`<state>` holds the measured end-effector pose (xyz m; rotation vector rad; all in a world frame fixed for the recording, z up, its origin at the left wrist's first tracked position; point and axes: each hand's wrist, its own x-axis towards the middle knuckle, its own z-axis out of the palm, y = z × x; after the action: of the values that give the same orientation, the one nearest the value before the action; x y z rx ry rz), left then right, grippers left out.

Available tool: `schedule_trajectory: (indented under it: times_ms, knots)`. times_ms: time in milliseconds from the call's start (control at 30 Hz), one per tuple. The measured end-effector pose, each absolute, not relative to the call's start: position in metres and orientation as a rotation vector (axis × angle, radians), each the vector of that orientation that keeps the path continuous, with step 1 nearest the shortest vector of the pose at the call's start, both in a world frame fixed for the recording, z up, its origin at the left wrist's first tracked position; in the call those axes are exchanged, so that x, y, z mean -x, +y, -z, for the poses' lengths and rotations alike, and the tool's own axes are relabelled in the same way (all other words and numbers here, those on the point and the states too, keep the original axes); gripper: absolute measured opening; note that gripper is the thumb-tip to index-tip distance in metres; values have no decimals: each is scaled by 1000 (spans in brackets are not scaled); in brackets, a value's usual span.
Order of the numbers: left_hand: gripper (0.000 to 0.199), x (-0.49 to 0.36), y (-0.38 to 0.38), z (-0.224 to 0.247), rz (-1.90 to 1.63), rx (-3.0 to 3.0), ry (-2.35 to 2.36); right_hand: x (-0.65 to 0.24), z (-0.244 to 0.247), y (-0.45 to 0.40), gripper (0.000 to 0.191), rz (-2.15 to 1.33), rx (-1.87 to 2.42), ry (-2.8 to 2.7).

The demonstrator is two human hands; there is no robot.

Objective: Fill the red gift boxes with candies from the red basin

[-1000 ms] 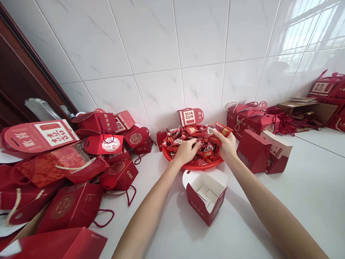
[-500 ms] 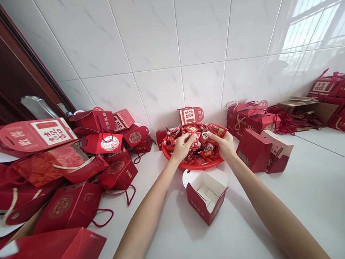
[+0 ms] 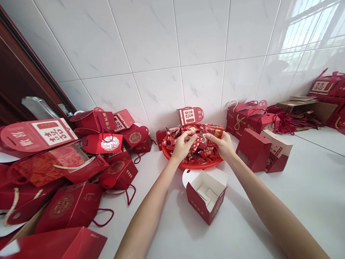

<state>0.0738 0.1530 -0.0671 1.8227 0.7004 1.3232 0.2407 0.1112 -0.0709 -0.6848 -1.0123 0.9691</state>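
Both hands have drawn closer together over the bowl (image 3: 200,166) since one second ago, and a spotted packet (image 3: 195,144) now shows at the left fingertips.

Head view: The left hand (image 3: 182,147) is above the left half of the bowl, its thumb and fingers pinched on the spotted packet. The right hand (image 3: 226,145) is above the bowl's right edge, gripping a small packet with a pale patch (image 3: 203,139) between thumb and fingers; its finger contact underneath is partly hidden. Wrapped sweets (image 3: 209,154) fill the bowl. One open box (image 3: 198,208), white inside, stands upright just in front of the bowl. A small printed box (image 3: 188,116) sits behind the bowl, near the wall (image 3: 155,35). Red boxes (image 3: 114,175) are heaped left of the bowl; two upright boxes (image 3: 254,151) stand side by side to its right.
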Motion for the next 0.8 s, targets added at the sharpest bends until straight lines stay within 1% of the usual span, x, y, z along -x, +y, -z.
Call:
schedule_trajectory:
  times_ms: [133,367,533,800]
  knots:
    - [47,-72,156,70,-1293,-1822,725,-241,74,114,48,-966,737,-1062]
    - [42,-73,152,66,-1306,-1816,752,-241,70,109,41,-1043,709,-1176]
    - [38,-74,149,65,-1331,-1880,763,-242,68,106,43,-1101,716,-1206]
    - [33,-74,143,61,-1340,-2029,765,-243,73,111,36,-1052,783,-1206]
